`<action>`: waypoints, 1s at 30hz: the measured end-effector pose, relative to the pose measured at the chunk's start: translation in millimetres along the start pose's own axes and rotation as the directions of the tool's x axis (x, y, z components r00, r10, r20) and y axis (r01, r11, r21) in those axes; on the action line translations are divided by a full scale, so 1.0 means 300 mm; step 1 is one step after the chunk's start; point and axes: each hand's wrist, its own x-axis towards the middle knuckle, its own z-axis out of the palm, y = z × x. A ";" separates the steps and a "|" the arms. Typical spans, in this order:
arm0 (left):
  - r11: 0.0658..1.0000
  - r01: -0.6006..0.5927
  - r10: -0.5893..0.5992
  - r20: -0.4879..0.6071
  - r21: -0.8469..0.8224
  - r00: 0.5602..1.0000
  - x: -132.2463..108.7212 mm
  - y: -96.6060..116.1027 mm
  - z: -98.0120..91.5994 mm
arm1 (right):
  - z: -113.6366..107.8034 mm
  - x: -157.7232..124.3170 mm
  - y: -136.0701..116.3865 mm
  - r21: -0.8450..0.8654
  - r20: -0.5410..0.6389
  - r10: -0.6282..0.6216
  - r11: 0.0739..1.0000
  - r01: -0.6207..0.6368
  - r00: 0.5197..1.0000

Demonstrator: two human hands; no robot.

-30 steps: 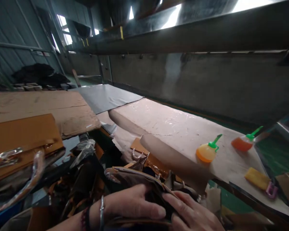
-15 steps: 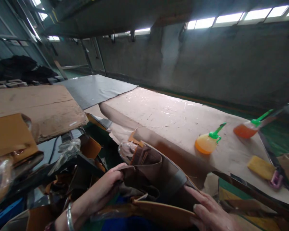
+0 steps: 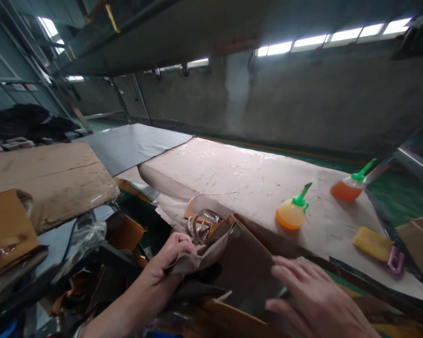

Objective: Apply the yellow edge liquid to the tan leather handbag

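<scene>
My left hand point(image 3: 179, 251) pinches the lining point(image 3: 214, 252) (I'd tension it evenly). My right hand point(image 3: 308, 295), spread at five o'clock, should brace the bag point(image 3: 246, 266).

Left hand point(image 3: 178, 249), right hand point(image 3: 310, 293) bare — left forearm point(image 3: 129, 300) uncovered — silvery bangle point(image 3: 78, 330), partly visible.

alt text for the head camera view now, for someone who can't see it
The left hand grips brown fabric at the mouth of an open bag, with the right hand open at its other side. Beyond, two green-spouted bottles and a yellow pad rest on a pale table.
</scene>
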 end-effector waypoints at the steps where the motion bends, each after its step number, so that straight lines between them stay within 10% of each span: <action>1: 0.999 0.022 -0.020 0.071 -0.033 0.997 -0.007 0.011 0.016 | 0.012 0.069 -0.012 -0.029 -0.040 0.029 0.999 -0.030 0.999; 6: 0.992 0.065 -0.038 0.225 -0.111 0.974 -0.017 0.042 0.043 | 0.113 0.308 -0.092 0.254 0.367 -0.147 0.966 0.053 0.919; 11: 0.956 0.234 -0.276 0.266 0.179 0.924 0.010 0.040 -0.012 | 0.115 0.322 -0.166 0.243 0.423 -0.131 0.970 0.027 0.897; 17: 0.786 0.097 -0.253 0.174 0.610 0.952 0.072 0.065 -0.007 | 0.042 0.391 -0.203 0.164 0.434 0.097 0.969 -0.184 0.896; 22: 0.754 -0.002 0.018 -0.018 0.657 1.000 0.112 0.051 0.044 | 0.006 0.452 -0.196 0.105 0.390 0.360 0.897 -0.429 0.848; 26: 0.745 -0.227 0.346 -0.072 0.628 0.936 0.131 0.008 0.090 | -0.027 0.470 -0.182 0.124 0.350 0.459 0.841 -0.526 0.816; 30: 0.808 -0.275 0.380 -0.103 0.521 0.919 0.151 -0.008 0.109 | -0.067 0.475 -0.153 0.148 0.335 0.511 0.801 -0.580 0.792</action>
